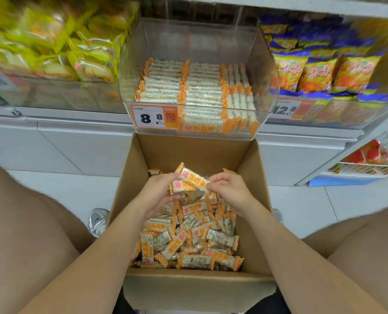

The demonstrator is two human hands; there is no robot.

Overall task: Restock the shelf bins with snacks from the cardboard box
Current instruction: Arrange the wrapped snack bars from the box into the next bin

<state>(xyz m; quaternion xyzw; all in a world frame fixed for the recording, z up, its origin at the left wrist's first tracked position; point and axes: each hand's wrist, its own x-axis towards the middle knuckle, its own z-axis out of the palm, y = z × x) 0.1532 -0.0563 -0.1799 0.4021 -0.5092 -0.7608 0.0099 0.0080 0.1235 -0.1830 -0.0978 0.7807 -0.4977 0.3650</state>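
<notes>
Your left hand and right hand clamp two snack bars: light, crinkly, probably brittle, so hold their middles, not the slick wrapper ends

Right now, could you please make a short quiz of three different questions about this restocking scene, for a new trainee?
1. True or false: the clear middle bin is filled to its top edge.
2. What do the left hand and the right hand hold together?
A. blue and yellow bags
B. orange and white snack bars
C. a price tag
3. Fill in: the loose bars lie in a ____ box below the bin.

Key:
1. False; bars cover only its lower part.
2. B
3. cardboard
</notes>
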